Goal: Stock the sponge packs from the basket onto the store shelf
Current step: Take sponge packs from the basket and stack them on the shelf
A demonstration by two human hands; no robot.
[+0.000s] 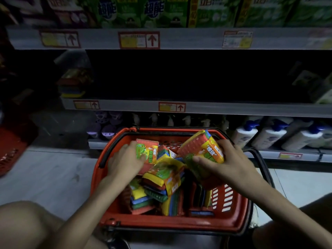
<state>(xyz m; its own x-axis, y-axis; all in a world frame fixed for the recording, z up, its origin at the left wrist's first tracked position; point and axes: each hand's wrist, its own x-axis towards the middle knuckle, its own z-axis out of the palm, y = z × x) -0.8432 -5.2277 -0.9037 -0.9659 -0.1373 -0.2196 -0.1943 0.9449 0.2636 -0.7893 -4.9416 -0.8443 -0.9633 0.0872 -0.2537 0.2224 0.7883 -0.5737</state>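
A red shopping basket (pixel 161 224) stands on the floor before the shelves, full of several colourful sponge packs (pixel 161 178). My left hand (pixel 125 160) grips one pack (pixel 148 151) at the basket's far left. My right hand (pixel 228 162) holds another pack (pixel 201 146), tilted and lifted above the basket's far right corner. The middle shelf (pixel 197 106) is dark; a stack of sponge packs (pixel 73 87) sits at its left end.
Green detergent boxes (pixel 161 11) fill the top shelf. White pump bottles (pixel 269 135) and purple items (pixel 102 128) line the bottom shelf behind the basket. Another red basket (pixel 10 150) lies at the left. My knees frame the lower corners.
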